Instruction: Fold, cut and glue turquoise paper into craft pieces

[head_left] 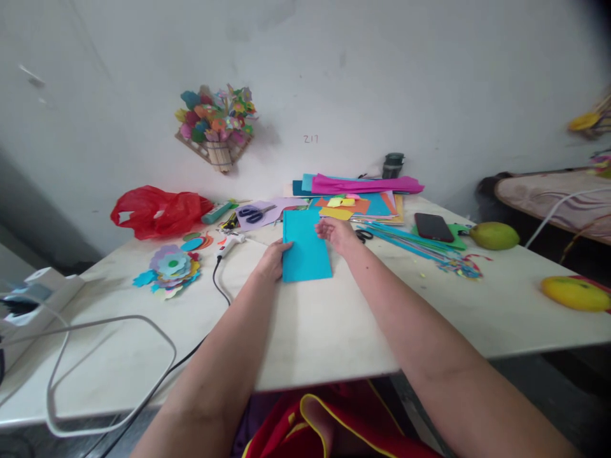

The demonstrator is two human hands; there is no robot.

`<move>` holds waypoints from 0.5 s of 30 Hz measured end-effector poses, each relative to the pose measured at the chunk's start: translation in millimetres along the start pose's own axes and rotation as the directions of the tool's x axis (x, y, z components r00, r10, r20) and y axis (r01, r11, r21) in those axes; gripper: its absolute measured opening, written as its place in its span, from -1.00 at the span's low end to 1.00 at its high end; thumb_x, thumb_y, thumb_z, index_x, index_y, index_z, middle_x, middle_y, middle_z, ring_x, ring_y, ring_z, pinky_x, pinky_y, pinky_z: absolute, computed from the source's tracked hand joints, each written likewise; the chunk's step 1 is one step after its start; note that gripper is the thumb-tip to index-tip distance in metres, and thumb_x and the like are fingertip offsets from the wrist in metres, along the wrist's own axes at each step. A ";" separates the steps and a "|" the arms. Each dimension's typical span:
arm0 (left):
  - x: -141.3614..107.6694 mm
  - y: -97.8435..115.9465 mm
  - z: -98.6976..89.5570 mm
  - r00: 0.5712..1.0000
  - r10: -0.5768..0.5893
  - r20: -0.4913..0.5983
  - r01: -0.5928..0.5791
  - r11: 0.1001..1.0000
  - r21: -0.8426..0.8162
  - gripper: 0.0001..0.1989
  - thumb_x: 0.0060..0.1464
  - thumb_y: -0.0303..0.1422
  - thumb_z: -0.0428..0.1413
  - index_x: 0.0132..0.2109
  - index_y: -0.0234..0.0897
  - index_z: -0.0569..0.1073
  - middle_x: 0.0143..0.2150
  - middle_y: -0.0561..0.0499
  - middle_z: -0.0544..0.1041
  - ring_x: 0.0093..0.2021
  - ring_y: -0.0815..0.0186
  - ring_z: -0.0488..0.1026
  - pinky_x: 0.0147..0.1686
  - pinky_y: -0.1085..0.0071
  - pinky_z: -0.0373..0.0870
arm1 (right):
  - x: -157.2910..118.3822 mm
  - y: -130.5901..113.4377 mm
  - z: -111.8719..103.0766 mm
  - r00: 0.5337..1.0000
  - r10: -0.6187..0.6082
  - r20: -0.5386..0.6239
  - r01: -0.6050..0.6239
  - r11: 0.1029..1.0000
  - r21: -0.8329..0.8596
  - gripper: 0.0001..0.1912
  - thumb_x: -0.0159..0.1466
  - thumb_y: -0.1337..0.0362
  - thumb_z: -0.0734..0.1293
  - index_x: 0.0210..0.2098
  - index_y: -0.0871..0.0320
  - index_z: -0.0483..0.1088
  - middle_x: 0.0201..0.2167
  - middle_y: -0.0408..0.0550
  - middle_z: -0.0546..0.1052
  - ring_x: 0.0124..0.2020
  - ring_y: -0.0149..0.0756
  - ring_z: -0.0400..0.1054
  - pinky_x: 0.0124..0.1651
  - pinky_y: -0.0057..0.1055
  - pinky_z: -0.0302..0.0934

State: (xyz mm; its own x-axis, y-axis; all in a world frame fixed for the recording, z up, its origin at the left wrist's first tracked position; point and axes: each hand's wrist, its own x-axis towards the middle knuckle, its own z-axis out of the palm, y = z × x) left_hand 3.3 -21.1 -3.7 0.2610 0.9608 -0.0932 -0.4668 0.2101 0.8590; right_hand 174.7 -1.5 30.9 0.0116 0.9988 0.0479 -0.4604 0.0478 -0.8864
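A blue sheet of paper [306, 254], with a narrow fold or edge strip along its left side, is in front of me at the middle of the table. My left hand [273, 259] grips its left edge, thumb on top and the other fingers out of sight beneath or behind it. My right hand [336, 234] is at the sheet's upper right edge, its fingers curled near the surface; whether they pinch the paper is too small to tell.
A glue gun [231, 243] with a black cable and paper flowers [172, 267] lie left. Scissors [250, 215], a red bag [157, 210] and coloured papers [367, 184] are behind. Blue strips [405, 242], a phone [433, 227], a green fruit [494, 235] and a yellow fruit [575, 293] lie right.
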 end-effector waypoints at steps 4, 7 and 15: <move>-0.3 1.5 -0.8 0.997 0.036 -0.075 -0.036 0.999 0.006 -0.56 -0.09 -0.54 0.09 0.02 -0.41 0.37 -0.27 -0.15 0.58 -0.20 0.11 0.51 -0.06 0.09 0.38 | -1.9 -0.9 -1.4 1.000 0.012 0.004 -0.013 0.998 0.068 -0.93 0.12 0.36 0.31 -0.48 0.24 0.36 -0.68 -0.15 0.43 -0.65 -0.44 0.32 -0.59 -0.53 0.23; 0.2 2.4 -1.7 0.991 0.059 -0.120 -0.058 0.998 0.006 -0.60 -0.09 -0.54 0.08 -0.02 -0.38 0.39 -0.32 -0.11 0.58 -0.23 0.12 0.52 -0.07 0.10 0.39 | 0.6 1.0 -4.4 1.000 -0.028 -0.011 0.028 0.997 0.074 -0.93 0.06 0.38 0.37 -0.47 0.24 0.38 -0.71 -0.21 0.40 -0.68 -0.48 0.27 -0.62 -0.56 0.20; 6.4 4.2 -10.1 0.967 0.171 -0.191 -0.180 0.983 -0.035 -0.57 -0.07 -0.52 0.08 0.02 -0.32 0.36 -0.28 -0.07 0.58 -0.18 0.16 0.51 -0.03 0.14 0.38 | 5.5 -3.1 -10.2 0.981 -0.122 -0.153 0.118 0.992 -0.035 -0.83 0.00 0.51 0.40 -0.61 0.24 0.33 -0.72 -0.20 0.41 -0.66 -0.51 0.30 -0.52 -0.55 0.29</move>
State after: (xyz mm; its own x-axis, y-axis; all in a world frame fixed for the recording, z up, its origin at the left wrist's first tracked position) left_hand -5.6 -12.3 -5.8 0.0109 0.9991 -0.0399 -0.5357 0.0396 0.8435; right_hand 185.2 4.0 29.2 0.2035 0.9754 0.0848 -0.4241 0.1659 -0.8903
